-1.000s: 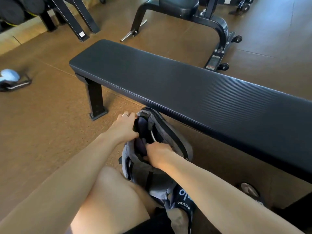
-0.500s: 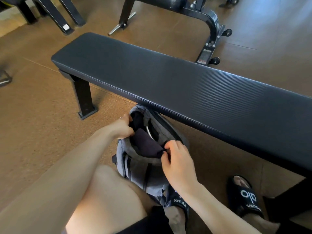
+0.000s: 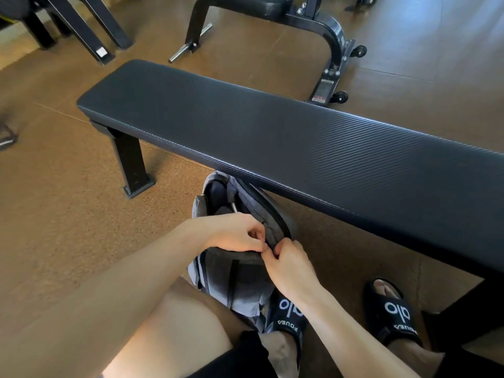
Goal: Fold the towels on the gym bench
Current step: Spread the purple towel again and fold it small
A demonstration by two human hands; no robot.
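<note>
Towels: none on the gym bench yet; a dark fold shows inside the grey bag mouth, probably one. Left hand fingers curled, pinching the bag rim; right hand pinching the same rim, touching it. Risk: rim pinched closed blocks the pull. Cloth sits just beyond both fingertips.

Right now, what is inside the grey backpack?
The grey backpack stands open: dark lining and a thin white cord show. Both hands' fingers pinch its near rim, covering the rest; no towel is identifiable.
</note>
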